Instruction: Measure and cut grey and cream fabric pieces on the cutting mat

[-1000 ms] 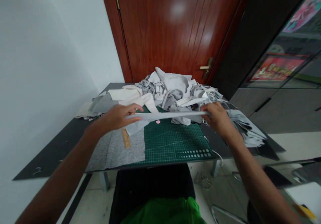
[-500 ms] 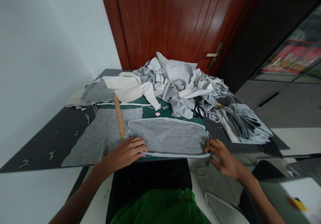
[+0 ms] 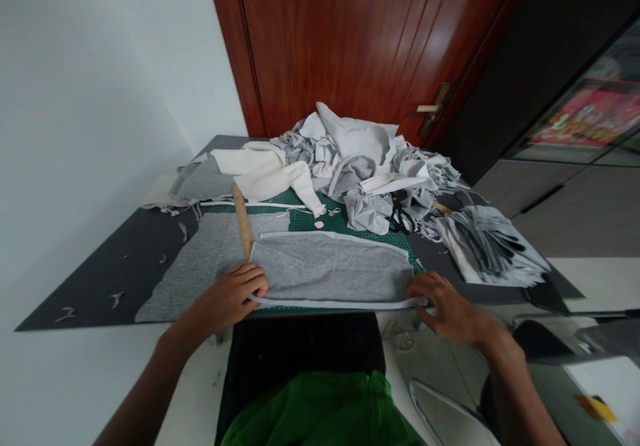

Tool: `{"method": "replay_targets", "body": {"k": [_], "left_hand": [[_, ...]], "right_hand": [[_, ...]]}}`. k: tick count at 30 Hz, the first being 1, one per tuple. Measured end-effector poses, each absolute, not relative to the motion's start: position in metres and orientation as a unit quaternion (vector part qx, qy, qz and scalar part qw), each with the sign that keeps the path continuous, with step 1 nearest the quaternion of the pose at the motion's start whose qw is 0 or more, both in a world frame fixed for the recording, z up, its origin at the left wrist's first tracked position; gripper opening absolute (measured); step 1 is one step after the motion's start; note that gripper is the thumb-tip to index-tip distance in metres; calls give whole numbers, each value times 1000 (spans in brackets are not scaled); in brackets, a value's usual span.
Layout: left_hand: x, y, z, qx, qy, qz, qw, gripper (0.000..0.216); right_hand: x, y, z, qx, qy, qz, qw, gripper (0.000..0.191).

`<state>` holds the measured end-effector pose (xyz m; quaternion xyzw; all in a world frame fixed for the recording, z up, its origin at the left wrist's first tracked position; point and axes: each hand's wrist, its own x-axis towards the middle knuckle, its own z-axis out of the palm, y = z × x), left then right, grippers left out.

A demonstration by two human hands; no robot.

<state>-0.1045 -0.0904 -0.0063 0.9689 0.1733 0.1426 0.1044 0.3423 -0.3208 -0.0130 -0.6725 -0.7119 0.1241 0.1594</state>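
A folded grey fabric piece (image 3: 333,266) with pale edges lies across the green cutting mat (image 3: 387,236) in front of me. My left hand (image 3: 237,294) is closed on its near left corner, fingers pinching the pale edge. At the near right corner, my right hand (image 3: 443,306) pinches the same edge between thumb and fingers. A wooden ruler (image 3: 243,223) runs away from me just beyond my left hand, resting on a flat grey fabric sheet (image 3: 200,266). The ruler's near end is hidden by the hand or the folded piece.
Heaped grey and white fabric (image 3: 357,146) fills the table's back. Black-handled scissors (image 3: 401,219) lie at its front right. A folded fabric stack (image 3: 493,246) is at the right, and thread scraps (image 3: 117,298) dot the dark table (image 3: 90,279) at left. A wooden door (image 3: 340,46) stands behind.
My left hand has slid left along the near pale edge to the corner of the folded fabric. My right hand stays at the right corner. The view has shifted slightly.
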Motion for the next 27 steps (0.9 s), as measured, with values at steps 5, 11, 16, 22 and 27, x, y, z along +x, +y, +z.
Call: {"method": "replay_targets", "body": {"k": [5, 11, 16, 22, 27], "left_hand": [[-123, -90, -14, 962, 193, 169, 97, 25], [-127, -91, -13, 956, 199, 184, 108, 18], [-130, -90, -17, 961, 183, 185, 97, 6], [-129, -82, -1, 952, 205, 222, 45, 22], [-69, -75, 23, 966, 173, 159, 112, 29]], "right_hand": [[337, -327, -28, -664, -714, 92, 202, 18], [345, -330, -44, -639, -720, 25, 270, 30], [349, -328, -44, -635, -721, 27, 276, 36], [361, -334, -36, -635, -726, 86, 250, 28], [354, -321, -18, -670, -696, 69, 248, 21]]}}
